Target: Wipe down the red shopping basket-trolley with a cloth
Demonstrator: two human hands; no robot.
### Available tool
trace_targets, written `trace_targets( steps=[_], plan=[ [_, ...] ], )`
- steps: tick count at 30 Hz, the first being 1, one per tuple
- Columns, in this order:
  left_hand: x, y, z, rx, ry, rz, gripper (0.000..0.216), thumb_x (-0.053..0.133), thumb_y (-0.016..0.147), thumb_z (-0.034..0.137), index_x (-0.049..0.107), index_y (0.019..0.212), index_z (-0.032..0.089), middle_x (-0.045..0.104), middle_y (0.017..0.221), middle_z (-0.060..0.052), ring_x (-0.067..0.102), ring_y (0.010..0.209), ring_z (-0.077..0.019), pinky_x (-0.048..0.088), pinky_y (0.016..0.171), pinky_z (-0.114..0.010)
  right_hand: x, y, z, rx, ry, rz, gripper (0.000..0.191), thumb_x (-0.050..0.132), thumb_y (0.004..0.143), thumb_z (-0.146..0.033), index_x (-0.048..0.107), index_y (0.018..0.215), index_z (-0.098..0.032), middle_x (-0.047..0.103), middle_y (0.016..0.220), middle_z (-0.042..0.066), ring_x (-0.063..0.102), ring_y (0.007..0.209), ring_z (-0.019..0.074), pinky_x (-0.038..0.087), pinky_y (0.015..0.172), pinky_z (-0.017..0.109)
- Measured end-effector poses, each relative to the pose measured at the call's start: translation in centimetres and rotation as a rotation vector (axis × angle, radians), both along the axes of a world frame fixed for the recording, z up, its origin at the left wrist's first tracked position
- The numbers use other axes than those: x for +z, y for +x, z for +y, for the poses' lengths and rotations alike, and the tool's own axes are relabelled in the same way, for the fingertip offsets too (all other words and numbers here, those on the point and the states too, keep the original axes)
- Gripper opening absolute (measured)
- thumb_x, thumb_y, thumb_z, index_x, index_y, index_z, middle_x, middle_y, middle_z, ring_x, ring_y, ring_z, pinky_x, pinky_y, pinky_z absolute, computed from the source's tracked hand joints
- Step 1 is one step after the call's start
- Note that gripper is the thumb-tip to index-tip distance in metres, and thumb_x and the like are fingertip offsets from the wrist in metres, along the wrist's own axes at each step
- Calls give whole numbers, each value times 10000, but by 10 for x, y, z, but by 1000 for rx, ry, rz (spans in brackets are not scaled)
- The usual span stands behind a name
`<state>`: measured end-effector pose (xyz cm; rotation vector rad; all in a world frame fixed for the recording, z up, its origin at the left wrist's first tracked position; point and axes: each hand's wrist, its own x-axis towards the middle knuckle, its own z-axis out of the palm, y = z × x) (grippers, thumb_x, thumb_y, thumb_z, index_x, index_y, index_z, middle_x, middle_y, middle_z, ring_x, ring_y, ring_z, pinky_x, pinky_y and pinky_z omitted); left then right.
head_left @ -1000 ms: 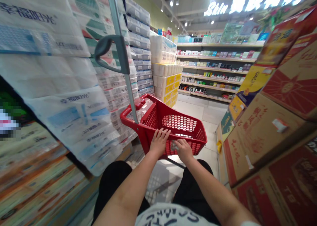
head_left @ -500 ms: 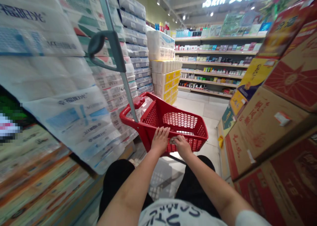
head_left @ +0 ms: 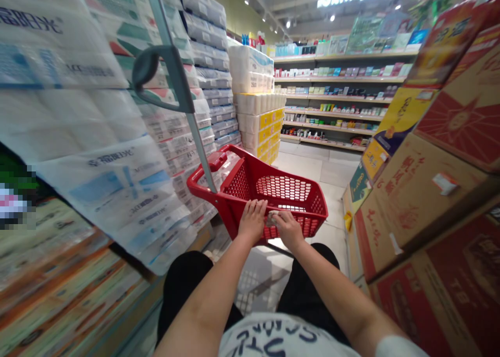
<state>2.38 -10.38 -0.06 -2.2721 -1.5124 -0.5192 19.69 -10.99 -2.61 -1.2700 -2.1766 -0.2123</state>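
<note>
Red shopping cart [head_left: 251, 175]: left hand [head_left: 253, 219] flat against side, right hand [head_left: 288, 228] pinching greyish wad [head_left: 270, 219] (details blurred).

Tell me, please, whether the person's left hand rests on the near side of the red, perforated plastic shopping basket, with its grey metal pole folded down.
The grey metal pole is not folded down: the head view shows it standing raised above the basket. The left hand does rest on the near side.

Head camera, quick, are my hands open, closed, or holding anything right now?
Left hand: open, fingers resting on the side of the red perforated plastic basket.
Right hand: closed, pinching a small crumpled greyish wad, possibly cloth, at the basket's side.
</note>
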Motion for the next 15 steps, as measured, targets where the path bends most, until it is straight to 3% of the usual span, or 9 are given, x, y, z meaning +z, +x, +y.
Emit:
trace_targets(
  steps=[5, 9, 12, 15],
  plan=[
    [1, 0, 0, -6, 14, -19, 563, 412, 888, 244, 331, 1442, 183, 456, 1408, -56, 319, 1326, -256, 193, 1163, -458, 3, -5, 1, -29, -126, 99, 308, 483, 821, -78, 657, 1035, -216, 606, 1000, 74, 545, 923, 201, 476, 665, 250],
    [3, 0, -2, -17, -8, -32, 569, 476, 867, 273, 373, 1419, 184, 462, 1399, -54, 316, 1319, -261, 180, 1169, -445, 7, -7, 5, 130, -87, 256, 347, 450, 780, -49, 672, 1006, -190, 625, 998, 66, 559, 942, 196, 485, 812, 300],
    [5, 0, -3, -20, -12, -42, 564, 502, 869, 316, 383, 1415, 244, 480, 1370, -50, 334, 1304, -264, 194, 1160, -459, 21, -6, 7, 231, -39, 313, 373, 450, 761, -26, 682, 986, -214, 650, 1012, 60, 541, 984, 207, 471, 886, 357],
    [6, 0, -4, -24, 0, -47, 558, 488, 888, 350, 362, 1427, 289, 490, 1347, -43, 361, 1282, -263, 214, 1149, -464, 41, -5, 10, 227, 19, 276, 343, 462, 801, -41, 684, 993, -218, 660, 1007, 64, 523, 989, 211, 469, 904, 370]
  ],
)
